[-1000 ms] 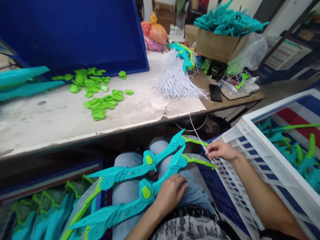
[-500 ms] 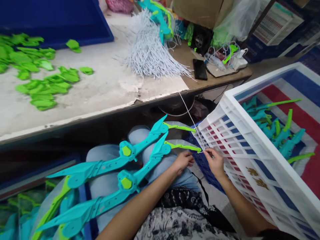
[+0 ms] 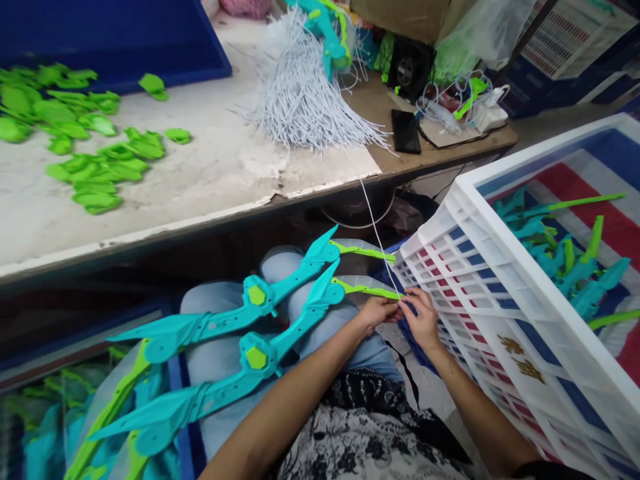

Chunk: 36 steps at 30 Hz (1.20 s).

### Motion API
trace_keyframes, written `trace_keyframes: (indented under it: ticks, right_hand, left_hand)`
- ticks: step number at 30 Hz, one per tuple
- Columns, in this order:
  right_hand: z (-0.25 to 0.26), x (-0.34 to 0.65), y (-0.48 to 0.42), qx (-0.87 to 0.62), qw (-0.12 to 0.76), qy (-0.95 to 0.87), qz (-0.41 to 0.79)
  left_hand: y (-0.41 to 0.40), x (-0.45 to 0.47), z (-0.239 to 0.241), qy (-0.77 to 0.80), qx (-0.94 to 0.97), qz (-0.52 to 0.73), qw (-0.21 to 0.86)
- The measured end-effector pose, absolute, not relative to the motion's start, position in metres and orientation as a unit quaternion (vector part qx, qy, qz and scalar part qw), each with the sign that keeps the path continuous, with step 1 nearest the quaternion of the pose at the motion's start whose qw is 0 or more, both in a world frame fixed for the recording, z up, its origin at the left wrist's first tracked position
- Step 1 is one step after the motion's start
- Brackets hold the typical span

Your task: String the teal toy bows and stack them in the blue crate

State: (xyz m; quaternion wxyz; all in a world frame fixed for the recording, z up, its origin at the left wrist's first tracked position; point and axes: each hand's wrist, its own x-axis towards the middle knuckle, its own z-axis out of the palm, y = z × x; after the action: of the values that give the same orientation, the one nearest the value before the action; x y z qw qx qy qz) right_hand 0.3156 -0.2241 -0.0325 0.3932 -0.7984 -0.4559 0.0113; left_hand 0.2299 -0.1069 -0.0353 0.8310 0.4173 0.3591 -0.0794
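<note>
Two turquoise toy bows with lime-green limbs lie side by side across the lap, a nearer toy bow [image 3: 295, 333] and a farther toy bow [image 3: 280, 283]. A thin white string [image 3: 373, 217] slants down from near the table edge to the nearer bow's green tip. My right hand [image 3: 424, 321] pinches the string at that tip. Just under the same tip, my left hand [image 3: 377, 313] has its fingers closed and meets the right fingertips; what it grips is hidden.
A white crate [image 3: 465, 267] holding more bow parts stands at my right. On the worktable [image 3: 210, 180] lie green plastic pieces [image 3: 100, 167], a bundle of white strings [image 3: 310, 100] and a phone [image 3: 405, 131]. More bows [image 3: 50, 427] fill a container at lower left.
My left hand has moved right and up to the bow's tip, joining the right hand. My right hand has shifted slightly left with the string. The view has shifted slightly.
</note>
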Motion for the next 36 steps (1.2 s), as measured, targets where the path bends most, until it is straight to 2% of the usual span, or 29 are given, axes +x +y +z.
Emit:
trace_keyframes:
  ticks: [6, 11, 14, 17, 20, 24, 27, 30, 32, 36]
  right_hand:
    - [-0.038, 0.326, -0.232, -0.778, 0.35, -0.513, 0.095]
    - [-0.038, 0.327, -0.24, -0.782, 0.33, -0.523, 0.076]
    - [-0.037, 0.327, -0.24, -0.792, 0.32, -0.515, 0.068]
    - [-0.036, 0.328, -0.238, -0.797, 0.31, -0.516, 0.055]
    - [-0.034, 0.332, -0.236, -0.787, 0.28, -0.55, 0.024]
    - [-0.015, 0.331, -0.218, -0.726, 0.242, -0.64, -0.068]
    - [0.011, 0.294, -0.176, -0.672, 0.31, -0.663, -0.112]
    - [0.034, 0.213, -0.119, -0.544, 0.363, -0.757, 0.006]
    - [0.038, 0.145, -0.086, -0.422, 0.335, -0.839, 0.082]
    - [0.019, 0.025, -0.05, -0.232, 0.256, -0.936, 0.074]
  left_hand:
    - [-0.107, 0.224, -0.02, 0.381, 0.487, -0.084, 0.781]
    - [-0.072, 0.124, 0.034, 0.341, 0.518, -0.021, 0.785]
    - [-0.052, 0.026, 0.072, 0.397, 0.361, 0.146, 0.831]
    - [-0.055, -0.062, 0.103, 0.487, 0.223, 0.404, 0.742]
    - [-0.082, -0.113, 0.117, 0.512, 0.146, 0.512, 0.674]
    - [-0.129, -0.117, 0.104, 0.536, 0.196, 0.49, 0.659]
    - [-0.15, -0.094, 0.085, 0.553, 0.186, 0.44, 0.683]
    - [-0.159, -0.074, 0.074, 0.536, 0.136, 0.424, 0.717]
    - [-0.162, -0.068, 0.073, 0.512, 0.129, 0.423, 0.737]
    - [-0.168, -0.071, 0.075, 0.471, 0.137, 0.452, 0.746]
